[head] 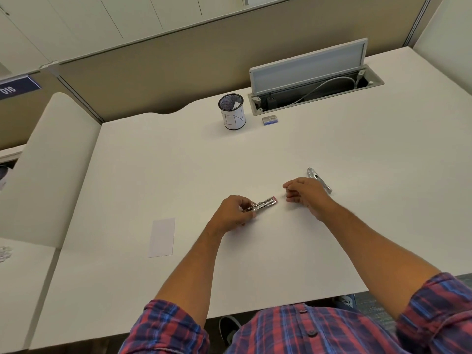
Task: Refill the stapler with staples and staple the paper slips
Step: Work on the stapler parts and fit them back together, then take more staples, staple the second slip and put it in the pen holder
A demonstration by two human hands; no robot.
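Observation:
My left hand (236, 212) grips the near end of a small metal stapler part with a pink tip (264, 203), held just above the white desk. My right hand (304, 194) hovers a little to its right, fingers loosely curled, thumb and forefinger near each other; whether they pinch anything is too small to tell. Behind the right hand lies a silver stapler piece (318, 178), partly hidden by the hand. A white paper slip (162, 237) lies flat to the left. A small blue staple box (270, 120) sits far back.
A mesh pen cup labelled "IN" (233, 112) stands at the back centre. Beside it, an open cable hatch with a raised lid (310, 70) and cables is set into the desk (178, 162). A partition wall runs behind.

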